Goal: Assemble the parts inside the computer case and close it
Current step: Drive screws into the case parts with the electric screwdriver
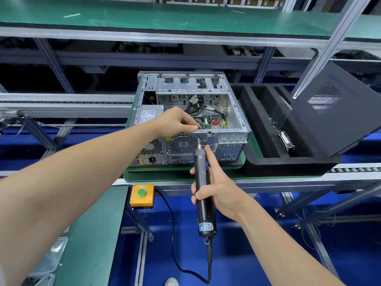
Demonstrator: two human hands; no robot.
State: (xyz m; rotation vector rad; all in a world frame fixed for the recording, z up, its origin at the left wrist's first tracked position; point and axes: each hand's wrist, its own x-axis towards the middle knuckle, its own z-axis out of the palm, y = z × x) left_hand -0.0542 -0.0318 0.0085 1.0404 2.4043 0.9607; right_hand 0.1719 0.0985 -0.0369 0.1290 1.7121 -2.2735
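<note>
Computer case [231,149] open on green pallet [185,175], rear panel at pallet's near edge. Left hand [177,120] pinches dark part [199,123] inside rear wall. Right hand [216,190] grips electric screwdriver [203,182], bit on rear panel. Keep bit square and part flush, or the screw likely cross-threads.

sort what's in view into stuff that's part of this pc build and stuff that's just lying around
Part of the job:
computer case
electric screwdriver, held in the right hand
left hand, gripping at the case's rear rim
black side panel
foam tray with parts

Just lying about:
yellow push-button box
clear plastic trays
</note>
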